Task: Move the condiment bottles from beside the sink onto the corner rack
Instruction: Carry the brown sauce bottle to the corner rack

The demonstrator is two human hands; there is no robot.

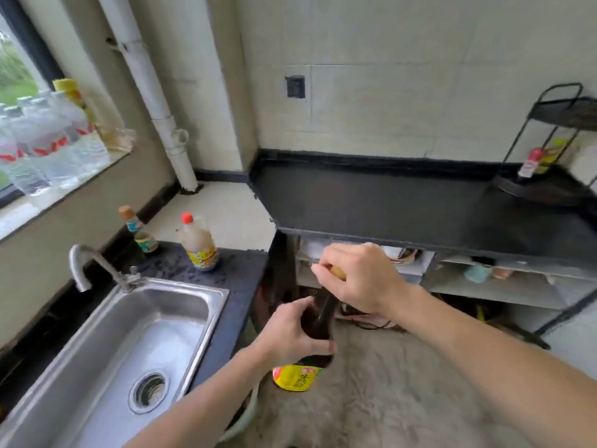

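Gripped in both hands, off the counter and out over the floor: a dark bottle (324, 315) with a yellow label (297, 378), tilted, top leaning up and to the right. Left hand (290, 334) wrapped round the shoulder, thumb on one side, fingers curled round the other, the label just below them. Right hand (358, 279) clenched over the top, fingers curled round the tan cap (338, 272), only a sliver of it showing. Up and to the left of the left fingers, beside the sink (193, 287): a pale bottle with a red cap (198, 244), upright on the dark wet counter. Farther back, near the faucet (80, 253): a small bottle with a brown cap (137, 229), also upright, apart from the pale one. Well apart to the right of the right fingers, at the back of the black worktop (387, 208): the corner rack (546, 192), a red-capped bottle (529, 164) standing on its lower shelf. Far left of both hands, on the window sill: clear water bottles (42, 140).
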